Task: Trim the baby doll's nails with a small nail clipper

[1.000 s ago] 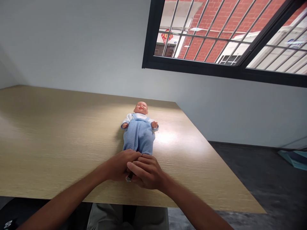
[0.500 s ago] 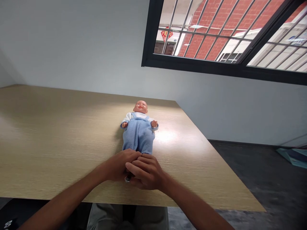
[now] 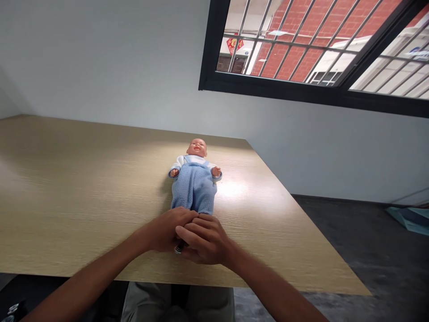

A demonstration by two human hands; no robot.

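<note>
A baby doll [image 3: 193, 188] in light blue fleece overalls and a white top lies on its back on the table, head away from me. My left hand [image 3: 170, 230] and my right hand [image 3: 206, 239] meet at the lower ends of its legs and cover its feet. Both are closed, fingers bent inward and touching each other. Between them, below my right fingers, peeks a small dark thing [image 3: 180, 247] with a white-striped end. Its kind is mostly hidden, and so is what my left fingertips grip.
The pale wooden table [image 3: 83, 192] reaches to the wall, its right edge running beside a dark floor [image 3: 335, 237]. A barred window [image 3: 301, 49] is above. A teal folded object [image 3: 410, 219] lies on the floor at the right. My lap is below the near edge.
The view has tilted very slightly. Both hands stay closed at the doll's feet, and the doll lies as before.
</note>
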